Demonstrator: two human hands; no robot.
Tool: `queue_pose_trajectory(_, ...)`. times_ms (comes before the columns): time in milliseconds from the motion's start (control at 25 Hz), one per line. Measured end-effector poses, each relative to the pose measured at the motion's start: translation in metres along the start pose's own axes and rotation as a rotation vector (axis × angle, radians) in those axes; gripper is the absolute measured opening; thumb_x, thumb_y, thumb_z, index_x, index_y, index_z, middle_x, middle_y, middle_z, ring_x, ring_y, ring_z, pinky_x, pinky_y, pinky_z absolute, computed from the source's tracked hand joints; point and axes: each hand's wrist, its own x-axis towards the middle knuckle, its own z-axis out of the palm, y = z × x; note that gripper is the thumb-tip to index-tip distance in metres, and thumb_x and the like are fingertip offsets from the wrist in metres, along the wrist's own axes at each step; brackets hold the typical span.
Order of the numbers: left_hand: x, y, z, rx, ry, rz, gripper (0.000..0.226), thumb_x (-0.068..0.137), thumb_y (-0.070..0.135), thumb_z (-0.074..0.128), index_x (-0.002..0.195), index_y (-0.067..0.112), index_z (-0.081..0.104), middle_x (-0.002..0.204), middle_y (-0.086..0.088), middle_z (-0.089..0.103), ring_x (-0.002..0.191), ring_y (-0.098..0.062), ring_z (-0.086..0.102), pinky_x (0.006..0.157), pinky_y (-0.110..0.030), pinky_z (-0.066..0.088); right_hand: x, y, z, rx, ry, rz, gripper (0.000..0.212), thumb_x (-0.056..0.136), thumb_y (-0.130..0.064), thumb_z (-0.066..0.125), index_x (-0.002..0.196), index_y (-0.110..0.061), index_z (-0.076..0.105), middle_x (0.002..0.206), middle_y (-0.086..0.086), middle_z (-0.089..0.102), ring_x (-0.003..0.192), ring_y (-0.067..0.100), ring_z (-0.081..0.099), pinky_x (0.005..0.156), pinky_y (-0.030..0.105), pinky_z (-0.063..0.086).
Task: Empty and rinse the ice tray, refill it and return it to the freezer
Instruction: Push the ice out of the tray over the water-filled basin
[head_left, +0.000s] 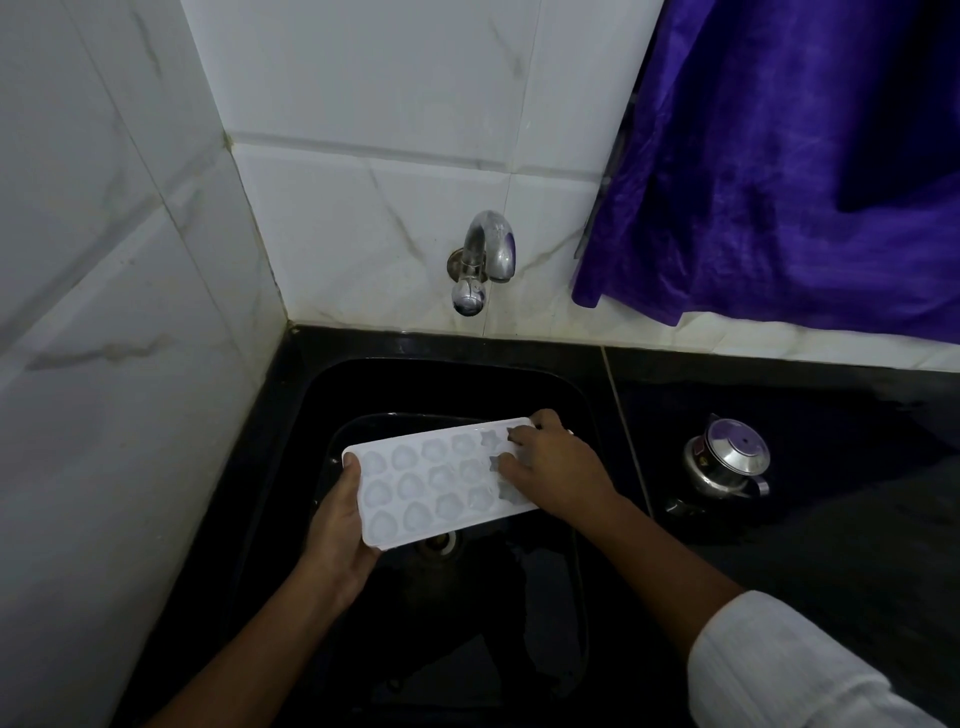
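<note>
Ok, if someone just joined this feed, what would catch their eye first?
The white ice tray stands out against the black sink at bottom centre, left hand gripping its left end, right hand its right end. Above it a chrome tap juts from the tiled wall; a vivid purple cloth hangs at upper right.

White ice tray (436, 480) over black sink (353, 387), left hand (337, 540) and right hand (558, 467) at opposite ends

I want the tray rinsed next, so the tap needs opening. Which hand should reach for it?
Right, probably. The right hand is nearer the tap and only lies over the ice tray, while the left hand grips its other end, carrying it.
</note>
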Motion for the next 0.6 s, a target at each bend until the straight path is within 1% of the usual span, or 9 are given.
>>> queue_pose_trajectory(120, 0.0019, -0.0002, -0.0016, -0.025, 0.005, 0.001, 0.060, 0.108, 0.058, 0.029, 0.129, 0.017, 0.068, 0.120, -0.010, 0.078, 0.101, -0.027, 0.079, 0.084, -0.045, 0.057, -0.0007, 0.0003, -0.0011, 0.026, 0.079, -0.039, 0.049, 0.096, -0.053, 0.057, 0.134, -0.023, 0.061, 0.142, -0.002, 0.044, 0.109, 0.024, 0.062, 0.084, 0.034, 0.053)
queue_pose_trajectory(200, 0.0021, 0.0012, -0.0005, -0.034, 0.011, 0.001, 0.059, 0.108, 0.058, 0.029, 0.126, 0.018, 0.069, 0.119, -0.009, 0.079, 0.099, -0.025, 0.079, 0.084, -0.045, 0.057, -0.0015, -0.0012, -0.0001, 0.012, 0.098, -0.051, 0.047, 0.097, -0.049, 0.055, 0.135, -0.020, 0.058, 0.141, -0.001, 0.045, 0.107, 0.024, 0.063, 0.083, 0.036, 0.054)
queue_pose_trajectory(320, 0.0017, 0.0014, 0.0007, -0.006, 0.009, -0.003, 0.060, 0.108, 0.058, 0.028, 0.126, 0.018, 0.069, 0.118, -0.009, 0.079, 0.100, -0.026, 0.079, 0.085, -0.045, 0.057, -0.0017, -0.0040, 0.0024, -0.038, 0.042, -0.036, 0.048, 0.101, -0.045, 0.049, 0.141, -0.020, 0.055, 0.152, 0.005, 0.038, 0.115, 0.030, 0.061, 0.087, 0.037, 0.053)
queue_pose_trajectory(400, 0.0020, 0.0005, 0.0004, -0.002, 0.005, -0.007, 0.061, 0.108, 0.058, 0.028, 0.127, 0.018, 0.069, 0.119, -0.010, 0.079, 0.103, -0.027, 0.078, 0.086, -0.045, 0.057, -0.0003, -0.0046, 0.0032, -0.037, 0.008, -0.018, 0.047, 0.102, -0.044, 0.047, 0.142, -0.020, 0.054, 0.155, 0.006, 0.033, 0.119, 0.032, 0.058, 0.089, 0.037, 0.052)
queue_pose_trajectory(520, 0.0026, -0.0010, -0.0012, -0.026, 0.022, -0.017, 0.060, 0.108, 0.059, 0.029, 0.128, 0.017, 0.069, 0.119, -0.010, 0.079, 0.102, -0.027, 0.078, 0.085, -0.044, 0.057, 0.0014, -0.0052, 0.0012, 0.092, 0.002, 0.032, 0.045, 0.099, -0.042, 0.055, 0.139, -0.021, 0.059, 0.154, 0.003, 0.034, 0.120, 0.028, 0.057, 0.093, 0.036, 0.051)
queue_pose_trajectory(600, 0.0025, -0.0010, -0.0025, -0.036, 0.022, -0.010, 0.060, 0.108, 0.059, 0.030, 0.127, 0.017, 0.069, 0.118, -0.010, 0.079, 0.100, -0.027, 0.079, 0.083, -0.045, 0.057, 0.0004, -0.0037, -0.0004, 0.144, 0.048, 0.024, 0.043, 0.096, -0.044, 0.062, 0.134, -0.024, 0.064, 0.150, -0.001, 0.040, 0.118, 0.024, 0.060, 0.095, 0.034, 0.051)
